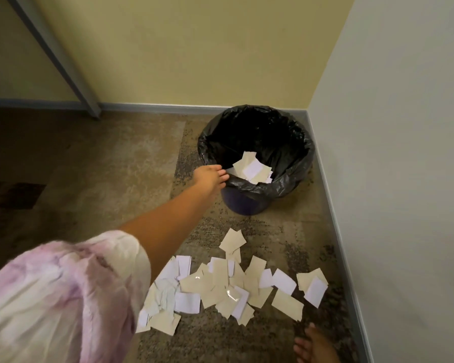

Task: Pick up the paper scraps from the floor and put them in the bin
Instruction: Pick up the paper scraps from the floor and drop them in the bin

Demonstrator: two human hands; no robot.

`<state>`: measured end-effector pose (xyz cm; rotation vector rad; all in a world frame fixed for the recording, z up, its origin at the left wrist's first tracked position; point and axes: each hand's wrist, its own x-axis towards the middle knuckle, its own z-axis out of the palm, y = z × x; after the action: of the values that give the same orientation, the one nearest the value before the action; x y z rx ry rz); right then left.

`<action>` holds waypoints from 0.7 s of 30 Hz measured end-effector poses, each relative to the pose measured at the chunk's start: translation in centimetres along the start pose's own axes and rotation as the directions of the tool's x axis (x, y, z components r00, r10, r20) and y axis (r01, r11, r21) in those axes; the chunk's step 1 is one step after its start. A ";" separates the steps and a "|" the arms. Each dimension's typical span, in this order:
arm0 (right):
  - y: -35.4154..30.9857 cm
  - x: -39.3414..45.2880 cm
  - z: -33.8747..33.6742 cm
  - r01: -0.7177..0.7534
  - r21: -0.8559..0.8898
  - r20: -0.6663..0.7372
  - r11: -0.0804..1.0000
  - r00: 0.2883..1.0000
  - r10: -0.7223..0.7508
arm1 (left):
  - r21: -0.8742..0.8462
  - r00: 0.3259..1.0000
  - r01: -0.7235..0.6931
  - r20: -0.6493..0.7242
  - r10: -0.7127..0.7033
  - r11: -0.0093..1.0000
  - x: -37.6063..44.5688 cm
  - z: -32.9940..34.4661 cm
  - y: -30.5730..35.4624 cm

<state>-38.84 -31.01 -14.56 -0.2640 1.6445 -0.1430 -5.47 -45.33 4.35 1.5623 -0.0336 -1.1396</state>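
The bin stands on the carpet in the corner where two walls meet. Some paper scraps lie inside it. In front of the bin, nearer to the person, a pile of scraps lies on the carpet. The left hand is at the bin's left rim. The right hand is low, right of the pile.

Yellow wall meeting a pale wall at a corner, grey-blue baseboard, mottled brown carpet, slanted grey post
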 end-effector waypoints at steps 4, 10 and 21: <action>-0.8 0.8 0.3 0.106 -0.140 -0.075 0.985 0.990 -0.117 | 0.173 0.981 -0.088 -0.158 0.116 0.981 0.3 -3.9 -4.7; -1.7 3.6 -0.5 0.258 -0.516 -0.095 0.817 0.930 -0.354 | 0.371 0.977 0.105 -0.211 -0.026 0.923 1.5 -11.7 -16.6; 1.8 6.3 6.6 0.452 -0.881 0.251 0.140 0.698 -0.671 | 0.728 0.934 0.270 -0.357 0.012 0.630 -1.2 -23.9 -28.7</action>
<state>-32.88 -30.51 -21.72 -1.8619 1.5726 0.2118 -5.54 -16.75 -19.70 2.5660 -0.2121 -0.9976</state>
